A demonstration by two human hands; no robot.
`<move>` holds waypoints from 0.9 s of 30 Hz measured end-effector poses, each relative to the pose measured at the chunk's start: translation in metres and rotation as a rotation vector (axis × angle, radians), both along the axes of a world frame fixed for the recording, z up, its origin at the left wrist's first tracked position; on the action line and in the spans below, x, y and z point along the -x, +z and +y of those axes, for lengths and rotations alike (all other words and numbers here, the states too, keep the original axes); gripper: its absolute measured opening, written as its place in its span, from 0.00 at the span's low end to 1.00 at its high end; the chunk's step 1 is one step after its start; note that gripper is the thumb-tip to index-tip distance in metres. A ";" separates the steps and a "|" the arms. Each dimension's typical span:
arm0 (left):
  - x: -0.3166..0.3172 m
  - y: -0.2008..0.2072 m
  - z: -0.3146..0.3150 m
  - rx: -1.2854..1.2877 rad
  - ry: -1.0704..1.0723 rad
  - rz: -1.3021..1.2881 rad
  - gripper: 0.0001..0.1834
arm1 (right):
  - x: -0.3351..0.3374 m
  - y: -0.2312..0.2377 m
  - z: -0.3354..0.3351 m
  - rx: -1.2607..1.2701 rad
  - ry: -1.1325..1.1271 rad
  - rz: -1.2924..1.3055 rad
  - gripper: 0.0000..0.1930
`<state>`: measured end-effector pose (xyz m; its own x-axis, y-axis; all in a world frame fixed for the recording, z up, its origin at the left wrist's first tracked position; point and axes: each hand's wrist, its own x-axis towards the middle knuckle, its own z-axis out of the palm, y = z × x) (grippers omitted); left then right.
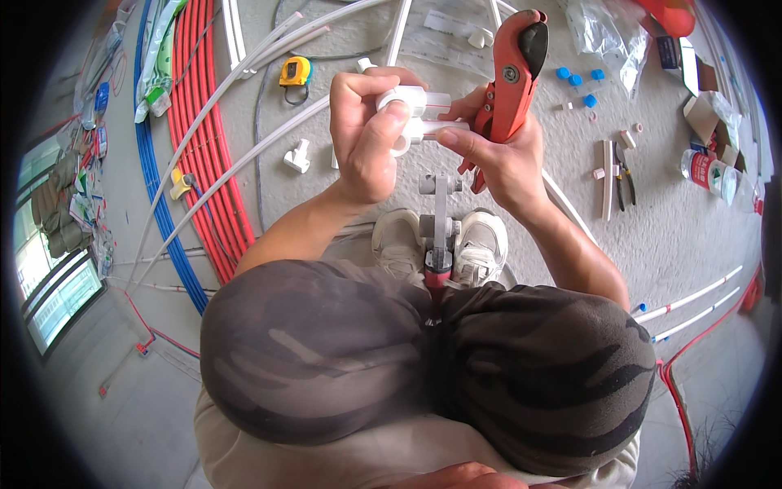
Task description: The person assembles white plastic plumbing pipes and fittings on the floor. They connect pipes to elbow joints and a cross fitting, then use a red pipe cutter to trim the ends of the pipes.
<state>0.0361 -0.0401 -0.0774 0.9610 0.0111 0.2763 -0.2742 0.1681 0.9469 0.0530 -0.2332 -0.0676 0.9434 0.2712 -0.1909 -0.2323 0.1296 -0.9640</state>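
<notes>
In front of me my left hand (366,147) is closed round white plastic pipe fittings (402,101), from which a short white pipe stub points right. A second short white pipe (448,127) lies just below that stub, pinched by the thumb and fingers of my right hand (515,163). The same right hand grips a red pipe cutter (510,102) with its handle end upward. Whether the lower pipe sits in a fitting, I cannot tell. Below my hands a pipe fusion welder (440,220) with a red handle stands between my shoes.
At left, red conduits (195,114) and blue conduits (155,171) run along the floor, near a yellow tape measure (295,72) and a white fitting (299,156). Toward the right are blue caps (576,80), pliers (625,175), a labelled bottle (707,173) and plastic bags (607,41).
</notes>
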 end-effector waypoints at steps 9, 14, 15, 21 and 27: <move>-0.001 0.002 -0.003 0.060 -0.023 -0.017 0.13 | 0.001 0.000 -0.001 -0.003 -0.003 -0.012 0.13; -0.001 0.002 -0.003 0.046 -0.032 -0.018 0.12 | 0.001 -0.009 -0.001 -0.017 -0.002 -0.063 0.13; -0.001 0.002 -0.002 0.043 -0.022 -0.021 0.12 | 0.000 -0.010 0.000 -0.026 0.003 -0.073 0.13; -0.011 0.002 0.013 0.024 0.087 -0.057 0.11 | 0.016 -0.005 -0.015 -0.094 0.077 0.142 0.23; -0.027 0.009 0.030 -0.064 0.230 -0.165 0.13 | 0.026 0.039 -0.031 0.008 0.355 0.505 0.32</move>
<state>0.0632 -0.0099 -0.0683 0.8771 0.2009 0.4362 -0.4497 0.0252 0.8928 0.0268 -0.2642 -0.0284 0.5885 0.5488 -0.5937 -0.6878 -0.0462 -0.7245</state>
